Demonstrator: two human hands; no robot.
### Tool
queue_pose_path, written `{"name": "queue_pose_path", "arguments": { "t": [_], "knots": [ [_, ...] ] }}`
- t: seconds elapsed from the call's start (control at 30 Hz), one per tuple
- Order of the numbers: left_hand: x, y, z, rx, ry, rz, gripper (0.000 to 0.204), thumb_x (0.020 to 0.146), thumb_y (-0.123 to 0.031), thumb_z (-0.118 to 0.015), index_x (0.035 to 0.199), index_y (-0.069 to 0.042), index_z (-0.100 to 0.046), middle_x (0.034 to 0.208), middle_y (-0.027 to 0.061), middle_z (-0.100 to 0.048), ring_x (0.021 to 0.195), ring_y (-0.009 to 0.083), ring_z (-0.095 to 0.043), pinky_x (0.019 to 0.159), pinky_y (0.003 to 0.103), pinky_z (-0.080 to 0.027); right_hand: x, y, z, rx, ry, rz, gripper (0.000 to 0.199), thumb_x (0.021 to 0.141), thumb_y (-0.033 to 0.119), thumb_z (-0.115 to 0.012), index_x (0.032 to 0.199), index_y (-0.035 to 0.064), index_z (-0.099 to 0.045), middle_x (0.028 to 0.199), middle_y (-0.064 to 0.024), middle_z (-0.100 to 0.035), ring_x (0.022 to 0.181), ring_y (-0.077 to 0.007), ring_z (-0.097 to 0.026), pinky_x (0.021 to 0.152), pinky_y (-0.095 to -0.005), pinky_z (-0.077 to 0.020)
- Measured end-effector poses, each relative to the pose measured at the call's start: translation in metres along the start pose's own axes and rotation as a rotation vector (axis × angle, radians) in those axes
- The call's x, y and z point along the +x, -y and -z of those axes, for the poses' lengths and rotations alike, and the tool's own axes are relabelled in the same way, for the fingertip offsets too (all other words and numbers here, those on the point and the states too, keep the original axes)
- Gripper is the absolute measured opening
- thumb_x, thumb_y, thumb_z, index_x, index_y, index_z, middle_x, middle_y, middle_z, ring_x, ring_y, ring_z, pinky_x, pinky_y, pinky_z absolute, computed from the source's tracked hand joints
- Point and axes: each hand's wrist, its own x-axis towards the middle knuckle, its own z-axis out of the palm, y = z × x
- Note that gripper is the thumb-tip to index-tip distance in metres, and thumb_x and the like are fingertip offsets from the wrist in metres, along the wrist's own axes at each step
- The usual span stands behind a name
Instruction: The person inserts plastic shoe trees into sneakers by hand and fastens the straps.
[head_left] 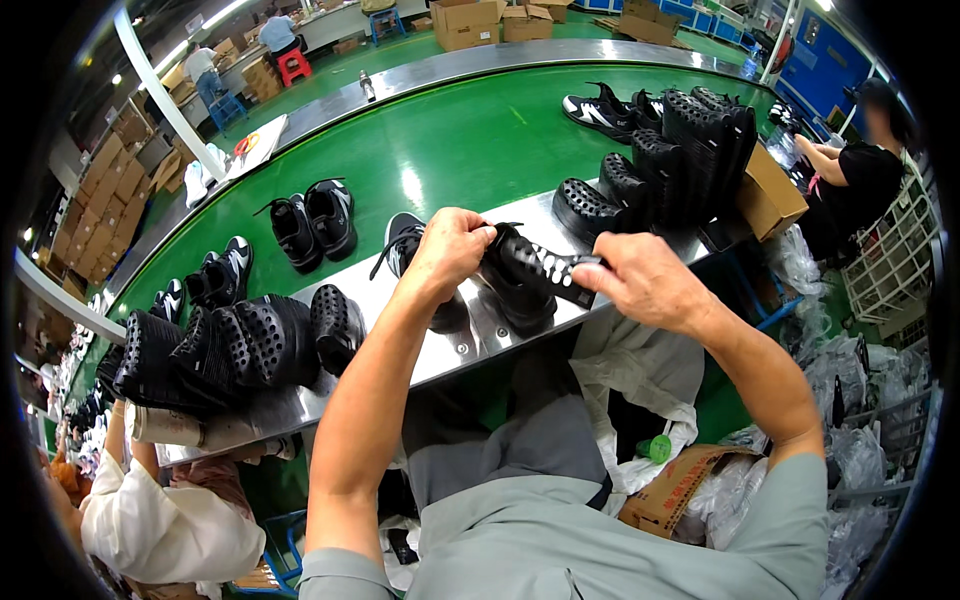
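Note:
In front of me on the metal ledge stands a pair of black sneakers. My right hand (640, 275) grips one end of a black insole (545, 262) with white oval patches; its other end reaches over the opening of the right sneaker (520, 308). Closed fingers of my left hand (452, 248) pinch the upper edge of that same sneaker, near its tongue. Beside it, the left sneaker (403, 238) is partly hidden behind my left hand and forearm, its lace hanging loose.
Stacks of black dimpled insoles stand at left (265, 340) and right (660, 170). Finished-looking black sneakers (305, 225) sit on the green belt (440, 140). A cardboard box (770, 195) is at right. Co-workers sit at both sides. Plastic bags (850, 400) lie at lower right.

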Motion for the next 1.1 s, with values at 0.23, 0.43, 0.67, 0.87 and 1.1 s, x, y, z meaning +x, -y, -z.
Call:
{"name": "queue_pose_path", "arguments": {
  "t": [0.23,0.43,0.67,0.87,1.1],
  "knots": [
    [-0.012,-0.024,0.002,0.257,0.138,-0.299,0.022,0.093,-0.013,-0.066,0.105,0.004,-0.072,0.078,0.0066,-0.067,0.074,0.0135,-0.06,0.069,0.031,-0.049,0.032,0.002,0.02,-0.054,0.257,-0.095,0.053,0.095,0.041,-0.061,0.075,-0.0072,-0.067,0.074,-0.0293,-0.064,0.077,-0.0448,-0.067,0.069,-0.0494,-0.0531],
    [0.01,-0.032,-0.002,0.175,0.288,-0.374,0.019,0.091,-0.01,-0.066,0.102,0.006,-0.07,0.082,0.0047,-0.066,0.079,0.0123,-0.057,0.073,0.03,-0.049,0.053,0.01,-0.036,-0.323,0.085,-0.023,0.041,0.094,0.038,-0.065,0.086,-0.0022,-0.071,0.083,-0.0227,-0.071,0.079,-0.0398,-0.072,0.074,-0.0478,-0.0579],
    [0.018,0.003,-0.009,-0.105,0.196,-0.213,0.016,0.095,-0.008,-0.065,0.102,0.004,-0.072,0.087,0.0007,-0.067,0.08,0.0091,-0.057,0.075,0.026,-0.049,0.067,0.026,-0.068,-0.322,0.062,-0.078,0.035,0.095,0.033,-0.064,0.095,-0.0009,-0.071,0.09,-0.0201,-0.073,0.084,-0.0365,-0.073,0.073,-0.0454,-0.0588],
    [0.017,0.018,-0.011,-0.158,-0.025,-0.225,0.017,0.095,-0.009,-0.063,0.104,0.003,-0.071,0.088,0.0024,-0.069,0.081,0.0098,-0.06,0.075,0.026,-0.05,0.078,0.024,-0.078,-0.054,0.021,-0.22,0.034,0.09,0.033,-0.071,0.093,-0.0006,-0.07,0.086,-0.0196,-0.072,0.073,-0.0338,-0.072,0.07,-0.0444,-0.0572],
    [-0.025,-0.021,-0.044,0.262,-0.171,0.012,0.097,0.075,-0.025,-0.08,0.153,0.006,-0.03,0.112,0.03,-0.069,0.108,0.0406,-0.069,0.095,0.042,-0.054,0.069,-0.042,-0.067,0.406,0.089,-0.24,0.052,0.079,0.025,-0.08,0.11,-0.0147,-0.065,0.1,-0.0285,-0.071,0.091,-0.0347,-0.072,0.082,-0.0437,-0.0565]
  ]
}}
